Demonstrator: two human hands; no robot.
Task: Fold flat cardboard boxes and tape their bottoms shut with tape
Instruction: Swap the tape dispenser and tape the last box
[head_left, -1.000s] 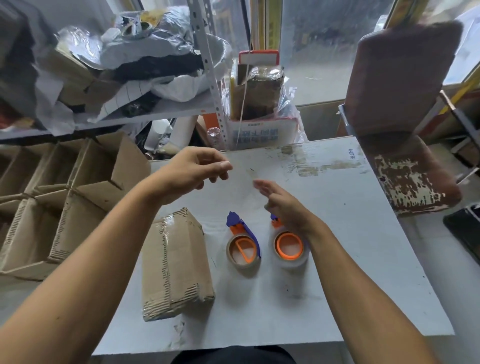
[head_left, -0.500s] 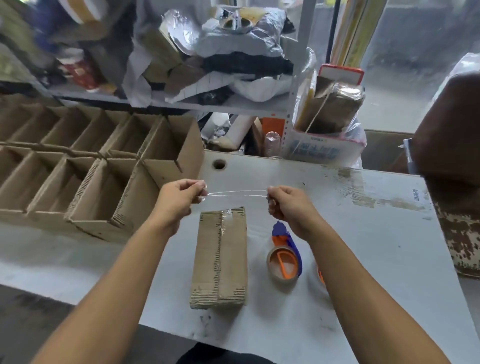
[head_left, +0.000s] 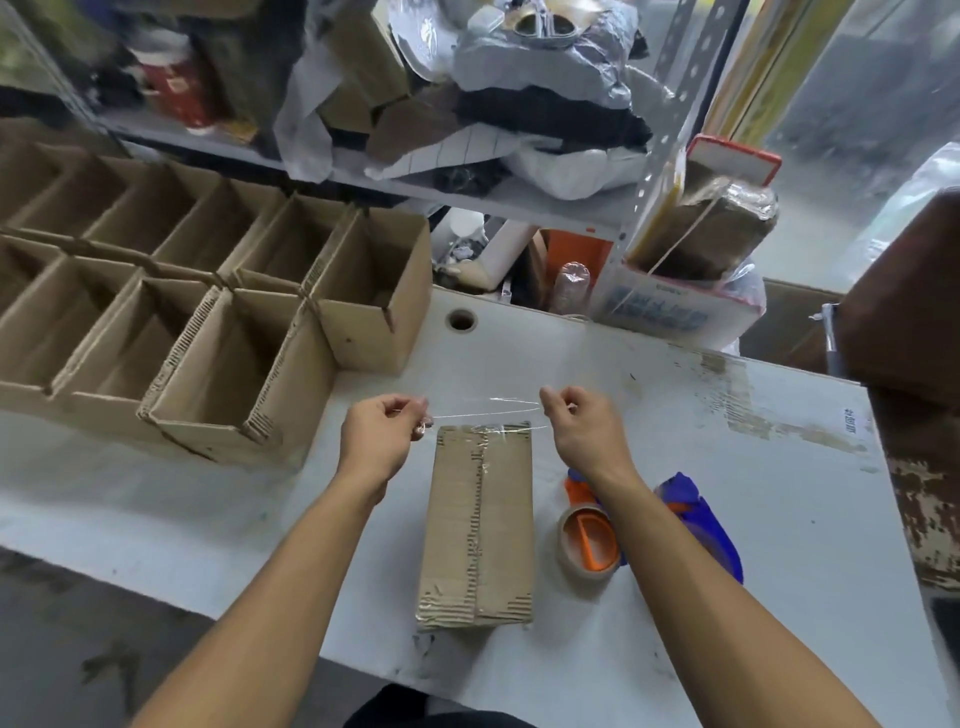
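Observation:
A folded cardboard box (head_left: 480, 525) lies bottom up on the white table (head_left: 779, 545), with clear tape along its centre seam. My left hand (head_left: 382, 436) and my right hand (head_left: 584, 431) each pinch one end of a strip of clear tape (head_left: 488, 408). The strip is stretched level between them, just above the box's far end. Two tape rolls lie right of the box: an orange-cored tape dispenser (head_left: 589, 543) and a blue-handled tape dispenser (head_left: 701, 519), partly hidden by my right forearm.
Several open assembled cardboard boxes (head_left: 234, 364) stand in rows at the left, reaching the table's far left corner. A cluttered metal shelf (head_left: 467, 135) rises behind. A white carton (head_left: 670, 314) sits at the far edge, and a worn brown chair (head_left: 904, 332) stands at the right.
My hands came together, took hold of a strip of tape and drew it taut. The view swung left, bringing the rows of open boxes into sight.

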